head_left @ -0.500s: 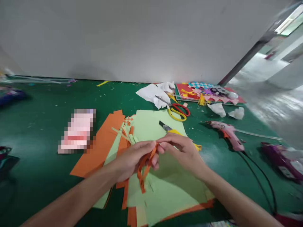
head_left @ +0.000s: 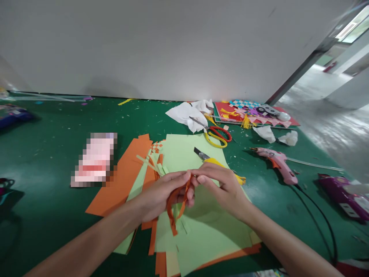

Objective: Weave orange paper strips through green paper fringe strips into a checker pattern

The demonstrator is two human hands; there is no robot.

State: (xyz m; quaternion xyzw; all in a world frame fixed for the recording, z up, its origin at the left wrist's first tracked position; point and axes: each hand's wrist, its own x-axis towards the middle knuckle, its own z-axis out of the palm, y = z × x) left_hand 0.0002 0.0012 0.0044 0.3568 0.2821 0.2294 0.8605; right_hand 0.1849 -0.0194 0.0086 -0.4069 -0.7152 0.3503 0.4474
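Note:
A looped strip of orange paper (head_left: pixel 170 209) hangs from my left hand (head_left: pixel 164 192), pinched at its top between thumb and fingers. My right hand (head_left: pixel 221 184) meets the left at that same spot, its index finger and thumb closed on the strip's top end; the exact contact is partly hidden. Beneath both hands lies a pale green sheet of paper (head_left: pixel 213 231). Just beyond my right hand rests a yellow utility knife (head_left: pixel 211 160) with its blade out, partly covered by the hand. Loose green and orange strips (head_left: pixel 155 163) lie beside my left hand.
Orange sheets (head_left: pixel 123 177) and a blurred pink item (head_left: pixel 96 159) lie left. Scissors (head_left: pixel 216 136) rest on crumpled white paper (head_left: pixel 184 115). At right are a pink glue gun (head_left: pixel 278 161) with its cord and a purple package (head_left: pixel 343 196). A grey partition (head_left: pixel 144 50) stands behind.
The orange loop has opened wider and shifted slightly. My right thumb has moved a little away from my left fingertips. The things on the table stay put.

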